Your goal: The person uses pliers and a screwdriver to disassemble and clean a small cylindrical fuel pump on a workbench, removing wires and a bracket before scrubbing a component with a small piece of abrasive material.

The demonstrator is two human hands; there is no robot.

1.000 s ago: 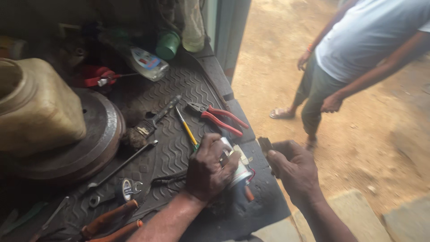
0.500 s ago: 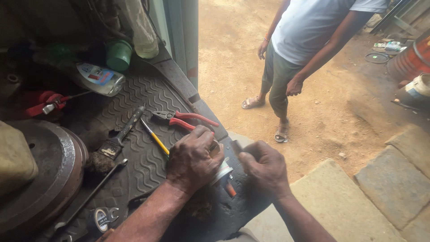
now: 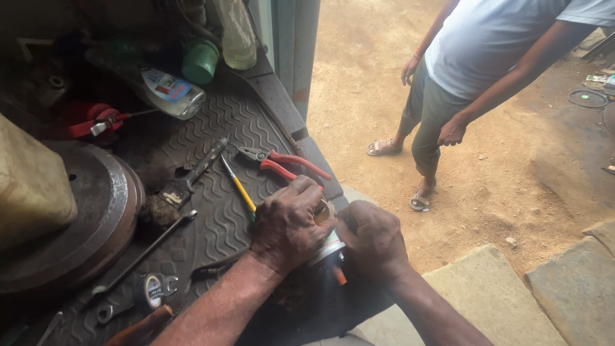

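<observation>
Left hand lies curled over a small white cylindrical part at the edge of the ribbed rubber mat, fingers closed around it. Right hand is bunched against the part's far side; its grip is hidden, cannot tell. Red-handled pliers and a yellow screwdriver lie just beside the left hand. A bystander stands well apart on the dirt.

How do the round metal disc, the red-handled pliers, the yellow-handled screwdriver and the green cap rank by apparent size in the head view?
1. Round metal disc, clearly largest.
2. Red-handled pliers.
3. Yellow-handled screwdriver, close to the pliers in length but thinner, so that order is unsure.
4. Green cap, smallest, though it lies farther from the camera.
</observation>
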